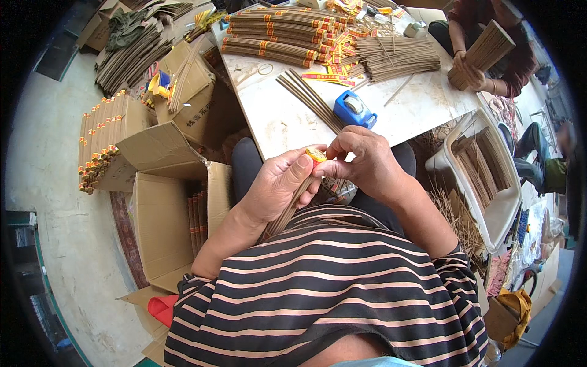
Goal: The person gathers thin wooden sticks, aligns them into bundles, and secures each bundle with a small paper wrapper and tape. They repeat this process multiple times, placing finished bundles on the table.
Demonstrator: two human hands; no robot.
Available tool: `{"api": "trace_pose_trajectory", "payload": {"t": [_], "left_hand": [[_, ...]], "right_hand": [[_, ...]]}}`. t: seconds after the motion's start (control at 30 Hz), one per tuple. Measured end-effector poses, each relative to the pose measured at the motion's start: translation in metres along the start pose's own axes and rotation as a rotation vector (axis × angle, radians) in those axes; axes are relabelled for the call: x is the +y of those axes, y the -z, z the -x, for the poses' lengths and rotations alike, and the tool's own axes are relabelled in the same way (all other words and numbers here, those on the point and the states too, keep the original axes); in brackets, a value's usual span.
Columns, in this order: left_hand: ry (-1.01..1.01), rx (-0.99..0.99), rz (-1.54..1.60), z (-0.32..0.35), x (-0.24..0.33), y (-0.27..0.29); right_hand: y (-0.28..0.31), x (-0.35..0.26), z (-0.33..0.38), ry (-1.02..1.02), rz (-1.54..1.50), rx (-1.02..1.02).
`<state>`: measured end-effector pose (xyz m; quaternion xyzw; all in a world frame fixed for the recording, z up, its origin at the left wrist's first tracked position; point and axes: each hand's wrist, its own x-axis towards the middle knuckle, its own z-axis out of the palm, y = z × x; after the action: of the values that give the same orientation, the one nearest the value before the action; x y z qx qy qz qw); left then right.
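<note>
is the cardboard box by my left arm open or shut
Open: the cardboard box has its flaps spread, and stick bundles show inside.

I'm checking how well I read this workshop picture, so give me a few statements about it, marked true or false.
1. The left hand holds a bundle of thin sticks. True.
2. The blue tape dispenser lies on the floor. False: it is on the white table.
3. The right hand is at the yellow-and-red band near the upper end of that bundle. True.
4. The co-worker's hands at the upper right are empty. False: they hold a thick stick bundle.
5. The white plastic bin at the right has sticks in it. True.
</note>
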<state>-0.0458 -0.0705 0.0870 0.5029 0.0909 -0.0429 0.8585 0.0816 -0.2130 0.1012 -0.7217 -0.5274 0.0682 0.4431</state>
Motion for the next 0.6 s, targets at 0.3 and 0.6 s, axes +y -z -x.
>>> {"api": "trace_pose_trajectory", "payload": {"t": [0.3, 0.6], "left_hand": [[-0.005, -0.173, 0.226, -0.004, 0.001, 0.001], [0.1, -0.321, 0.576, -0.019, -0.002, 0.01]], "right_hand": [[-0.001, 0.016, -0.004, 0.157, -0.274, -0.065], [-0.013, 0.035, -0.009, 0.165, -0.515, -0.071]]}}
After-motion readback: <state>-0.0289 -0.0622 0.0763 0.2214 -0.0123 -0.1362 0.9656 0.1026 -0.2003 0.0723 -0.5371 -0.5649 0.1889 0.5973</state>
